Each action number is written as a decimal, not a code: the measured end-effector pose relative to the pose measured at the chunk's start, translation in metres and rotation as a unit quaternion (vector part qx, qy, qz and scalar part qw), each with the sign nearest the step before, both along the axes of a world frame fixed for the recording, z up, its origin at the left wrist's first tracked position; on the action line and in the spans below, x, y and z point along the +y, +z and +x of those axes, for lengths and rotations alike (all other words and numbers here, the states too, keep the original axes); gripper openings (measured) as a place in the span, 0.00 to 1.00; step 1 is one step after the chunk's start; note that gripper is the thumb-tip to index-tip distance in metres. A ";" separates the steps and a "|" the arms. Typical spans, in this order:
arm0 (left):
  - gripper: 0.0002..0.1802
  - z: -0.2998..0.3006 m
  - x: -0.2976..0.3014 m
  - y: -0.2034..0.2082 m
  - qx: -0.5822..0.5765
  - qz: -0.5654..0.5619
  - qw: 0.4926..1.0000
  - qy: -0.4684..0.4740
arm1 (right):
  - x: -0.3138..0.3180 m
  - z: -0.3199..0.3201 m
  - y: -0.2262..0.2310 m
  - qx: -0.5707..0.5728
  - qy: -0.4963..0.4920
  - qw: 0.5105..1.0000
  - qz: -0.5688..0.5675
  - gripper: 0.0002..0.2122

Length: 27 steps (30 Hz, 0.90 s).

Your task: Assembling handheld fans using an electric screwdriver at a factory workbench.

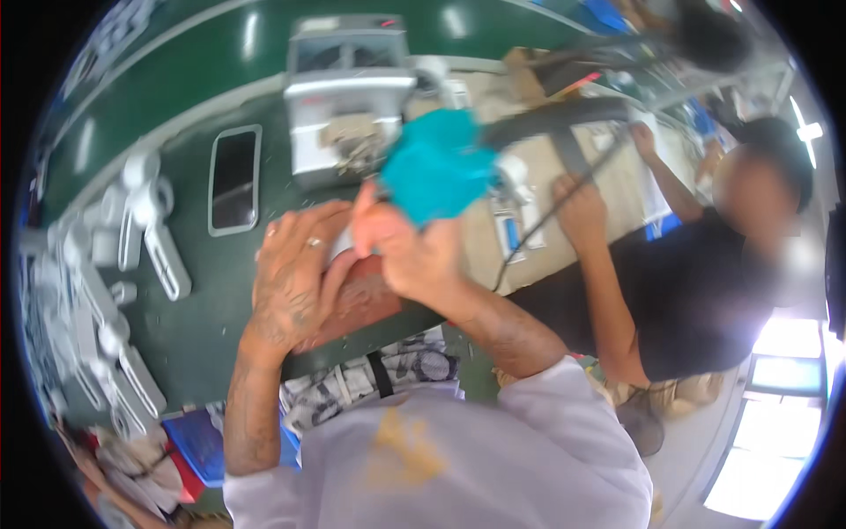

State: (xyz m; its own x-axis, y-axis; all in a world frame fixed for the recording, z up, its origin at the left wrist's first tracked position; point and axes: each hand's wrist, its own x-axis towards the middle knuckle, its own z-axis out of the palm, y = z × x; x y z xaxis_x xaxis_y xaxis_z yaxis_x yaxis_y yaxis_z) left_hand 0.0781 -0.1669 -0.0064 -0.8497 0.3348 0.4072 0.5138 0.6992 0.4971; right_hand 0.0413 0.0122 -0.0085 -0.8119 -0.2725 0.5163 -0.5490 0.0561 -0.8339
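A teal cloth [436, 167], smeared by motion, stands up from my right hand [414, 251], whose fingers are closed on it. My left hand [295, 278], with a ring on one finger, lies palm down with its fingers stretched forward and its thumb out toward the right hand. Between the two hands shows a bit of a white thing [339, 244], mostly covered, so its kind is unclear. Beneath them a reddish-brown pad [370, 295] lies at the near edge of the green work table [198, 304].
Several white jointed plastic parts [159, 229] lie at the left. Beyond my left hand is a white-framed panel [235, 181]. A white and grey machine [348, 97] stands behind the cloth. At the right, a co-worker in black [670, 282] reaches over a beige surface [480, 256].
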 end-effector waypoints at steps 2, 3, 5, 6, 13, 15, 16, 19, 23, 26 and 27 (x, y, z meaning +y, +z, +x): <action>0.20 0.000 0.005 -0.002 0.012 -0.003 1.000 -0.013 | -0.009 0.007 0.021 -0.035 -0.070 0.990 -0.116 0.11; 0.19 -0.001 0.009 -0.004 0.011 -0.006 1.000 -0.005 | -0.006 0.008 0.018 -0.147 -0.048 0.979 -0.135 0.12; 0.20 0.000 0.007 -0.010 0.029 -0.036 0.999 -0.024 | 0.005 0.004 0.022 -0.108 -0.003 0.993 -0.041 0.13; 0.20 0.002 0.007 -0.011 0.032 -0.061 0.997 -0.024 | 0.007 0.008 0.029 -0.128 -0.005 0.989 -0.068 0.12; 0.22 0.048 -0.010 0.015 0.043 -0.021 0.997 0.057 | 0.049 0.037 0.063 -0.059 -0.039 0.973 -0.222 0.16; 0.19 0.048 -0.062 0.002 0.004 0.085 0.971 0.224 | 0.054 0.041 0.060 -0.053 -0.100 0.957 -0.266 0.17; 0.21 0.042 -0.100 -0.002 -0.022 0.151 0.942 0.299 | 0.060 0.037 0.050 -0.111 -0.080 0.966 -0.219 0.19; 0.28 0.028 -0.230 -0.001 0.033 0.120 0.913 0.388 | 0.068 0.026 0.040 -0.197 -0.057 0.965 -0.163 0.18; 0.29 0.011 -0.297 0.024 0.207 -0.311 0.814 0.444 | 0.065 0.010 0.014 -0.064 -0.086 0.990 -0.088 0.21; 0.27 0.005 -0.187 0.049 0.193 -0.212 0.877 0.386 | 0.058 0.006 -0.001 -0.025 -0.093 0.992 -0.083 0.28; 0.25 0.003 -0.152 0.050 0.158 -0.097 0.932 0.311 | 0.054 0.004 -0.008 -0.011 -0.101 0.992 -0.081 0.30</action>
